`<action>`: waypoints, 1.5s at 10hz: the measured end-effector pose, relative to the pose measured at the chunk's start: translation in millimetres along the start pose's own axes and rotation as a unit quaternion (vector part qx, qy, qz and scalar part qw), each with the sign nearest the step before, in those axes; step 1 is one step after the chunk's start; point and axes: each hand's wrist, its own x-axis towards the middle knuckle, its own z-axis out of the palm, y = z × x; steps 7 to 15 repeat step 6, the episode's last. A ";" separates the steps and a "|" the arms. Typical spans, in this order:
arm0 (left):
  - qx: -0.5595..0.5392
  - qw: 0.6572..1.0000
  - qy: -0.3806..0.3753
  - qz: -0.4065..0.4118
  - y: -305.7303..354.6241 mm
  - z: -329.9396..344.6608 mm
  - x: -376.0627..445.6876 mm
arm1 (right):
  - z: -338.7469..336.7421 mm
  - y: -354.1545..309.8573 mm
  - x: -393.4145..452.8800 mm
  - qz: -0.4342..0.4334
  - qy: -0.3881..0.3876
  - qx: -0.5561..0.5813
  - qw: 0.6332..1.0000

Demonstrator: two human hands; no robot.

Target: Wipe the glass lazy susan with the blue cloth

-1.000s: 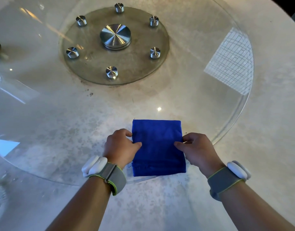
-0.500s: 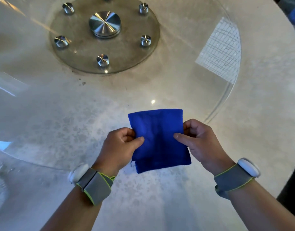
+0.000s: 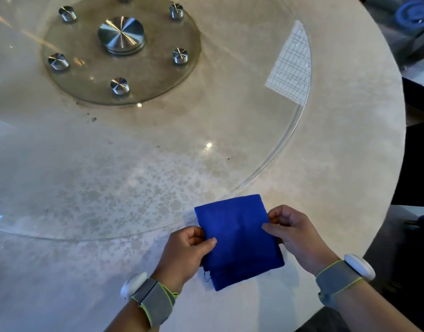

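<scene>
Pinching the folded blue cloth at lower centre, left hand and right hand risk unfolding it short of the glass lazy susan.

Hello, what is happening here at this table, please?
A person holds a folded blue cloth with both hands: the left hand pinches its left edge and the right hand its right edge. The cloth is at the near rim of the glass lazy susan, over the pale round table. The glass shows spots and specks, so the wiping seems not yet done.
</scene>
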 end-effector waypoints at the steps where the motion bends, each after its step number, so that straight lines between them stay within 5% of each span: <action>1: 0.053 0.998 0.026 -0.021 -6.9 3.7 4.9 | -6.0 8.9 6.9 0.006 -0.004 -0.101 0.995; 3: 0.160 0.985 0.055 -0.018 -12.0 4.9 9.4 | -7.3 6.9 16.0 -0.060 -0.005 -0.279 0.958; 5: 0.343 0.936 0.073 0.022 6.4 7.8 0.5 | -12.6 -2.7 21.2 -0.079 -0.040 -0.364 0.927; 6: 0.393 0.914 0.092 0.040 18.0 -0.8 -6.5 | -13.7 -12.5 20.3 -0.133 -0.026 -0.463 0.876; 15: 0.393 0.914 0.092 0.040 18.0 -0.8 -6.5 | -13.7 -12.5 20.3 -0.133 -0.026 -0.463 0.876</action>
